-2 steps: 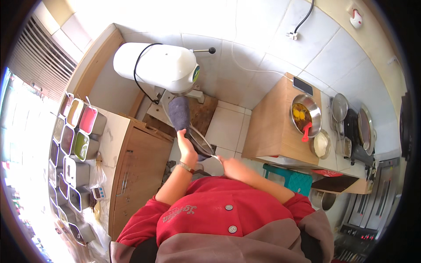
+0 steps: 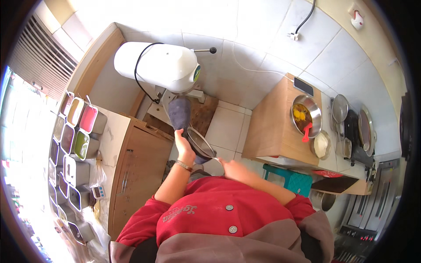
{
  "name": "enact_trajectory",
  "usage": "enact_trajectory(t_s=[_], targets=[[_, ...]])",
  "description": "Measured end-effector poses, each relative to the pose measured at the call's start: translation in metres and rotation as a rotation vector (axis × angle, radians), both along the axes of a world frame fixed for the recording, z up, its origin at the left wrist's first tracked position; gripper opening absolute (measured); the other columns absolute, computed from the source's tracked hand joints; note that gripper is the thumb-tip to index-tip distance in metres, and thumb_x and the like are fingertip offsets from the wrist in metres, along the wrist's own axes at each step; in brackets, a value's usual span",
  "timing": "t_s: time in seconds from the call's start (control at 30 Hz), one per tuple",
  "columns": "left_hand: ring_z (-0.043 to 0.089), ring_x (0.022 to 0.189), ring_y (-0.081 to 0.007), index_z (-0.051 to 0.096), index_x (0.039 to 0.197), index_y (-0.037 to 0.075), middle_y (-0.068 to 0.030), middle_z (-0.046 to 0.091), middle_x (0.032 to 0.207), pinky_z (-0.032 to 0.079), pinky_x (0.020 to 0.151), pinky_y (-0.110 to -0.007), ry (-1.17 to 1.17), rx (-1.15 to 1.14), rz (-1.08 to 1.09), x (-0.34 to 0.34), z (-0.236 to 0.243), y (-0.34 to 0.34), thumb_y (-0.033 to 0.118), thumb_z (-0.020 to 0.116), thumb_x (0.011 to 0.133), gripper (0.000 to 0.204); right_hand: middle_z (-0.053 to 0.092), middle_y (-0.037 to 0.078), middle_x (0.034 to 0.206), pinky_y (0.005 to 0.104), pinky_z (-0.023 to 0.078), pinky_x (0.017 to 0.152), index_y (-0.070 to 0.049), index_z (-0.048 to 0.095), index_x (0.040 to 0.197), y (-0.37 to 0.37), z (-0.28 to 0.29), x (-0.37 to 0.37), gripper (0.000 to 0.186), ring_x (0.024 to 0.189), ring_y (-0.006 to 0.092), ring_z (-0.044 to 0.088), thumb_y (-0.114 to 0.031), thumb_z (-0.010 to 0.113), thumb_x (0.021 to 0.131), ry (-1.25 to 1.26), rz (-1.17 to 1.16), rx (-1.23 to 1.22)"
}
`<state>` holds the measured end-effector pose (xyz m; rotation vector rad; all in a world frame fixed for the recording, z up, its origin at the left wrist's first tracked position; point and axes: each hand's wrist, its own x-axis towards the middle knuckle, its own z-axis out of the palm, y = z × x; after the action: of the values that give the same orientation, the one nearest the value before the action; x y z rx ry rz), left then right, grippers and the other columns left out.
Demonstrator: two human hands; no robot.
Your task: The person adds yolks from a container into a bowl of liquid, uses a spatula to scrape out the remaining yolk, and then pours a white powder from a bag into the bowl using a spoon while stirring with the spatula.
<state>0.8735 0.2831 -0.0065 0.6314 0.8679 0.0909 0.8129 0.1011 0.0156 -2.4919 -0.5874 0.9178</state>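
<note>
In front of my body I hold a round, dark piece with a pale metal rim [image 2: 202, 141], shaped like a shallow pan or sieve and tilted on its side. A dark grey cloth [image 2: 179, 113] runs along its far left side, below the mixer head. My left hand [image 2: 184, 147] is closed around the cloth and the piece's left edge. At the near right end of the rim, my right hand [image 2: 234, 169] is closed on it; motion blurs its back. Part of the dark cloth shows under the rim. The piece's underside is hidden.
A white stand mixer [image 2: 158, 65] stands ahead on a wooden board. To the right, a wooden cabinet bears a steel bowl [image 2: 319, 115] with egg yolks and a red spatula, beside a bowl of white powder [image 2: 322, 144]. Several topping tins [image 2: 81, 144] line the left counter.
My left hand and wrist have shifted slightly left, and the rimmed piece has tilted a little. Both hands keep their hold.
</note>
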Motion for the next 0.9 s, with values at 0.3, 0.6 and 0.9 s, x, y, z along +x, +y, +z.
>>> enact_trajectory(t_s=[0.3, 0.6, 0.9], targets=[[0.059, 0.082, -0.0320, 0.059, 0.092, 0.001, -0.0162, 0.063, 0.093, 0.047, 0.081, -0.043, -0.021, -0.230, -0.082, 0.001, -0.023, 0.035, 0.032, 0.041, 0.074, 0.040, 0.056, 0.022, 0.064, 0.0484, 0.046, 0.055, -0.011, 0.028, 0.135, -0.006, -0.007, -0.019, 0.066, 0.060, 0.0388, 0.058, -0.007, 0.047, 0.072, -0.048, -0.032, -0.047], [0.052, 0.105, -0.0335, 0.048, 0.114, -0.006, -0.0204, 0.054, 0.114, 0.039, 0.094, -0.045, -0.296, -0.596, -0.371, -0.018, -0.030, 0.007, 0.026, 0.030, 0.087, 0.045, 0.059, 0.013, 0.060, 0.0431, 0.046, 0.045, -0.008, 0.047, 0.113, 0.002, -0.006, 0.003, 0.039, 0.055, 0.0307, 0.060, -0.029, 0.054, 0.081, -0.557, -0.235, -0.030], [0.043, 0.115, -0.0356, 0.044, 0.121, -0.004, -0.0211, 0.047, 0.124, 0.028, 0.102, -0.047, -0.297, -0.699, -0.163, -0.030, -0.036, 0.019, 0.028, 0.030, 0.085, 0.050, 0.051, 0.007, 0.052, 0.0334, 0.040, 0.044, -0.005, 0.051, 0.088, -0.020, 0.066, 0.043, 0.023, 0.044, 0.0197, 0.051, -0.018, 0.066, 0.076, -0.416, -0.414, 0.517]])
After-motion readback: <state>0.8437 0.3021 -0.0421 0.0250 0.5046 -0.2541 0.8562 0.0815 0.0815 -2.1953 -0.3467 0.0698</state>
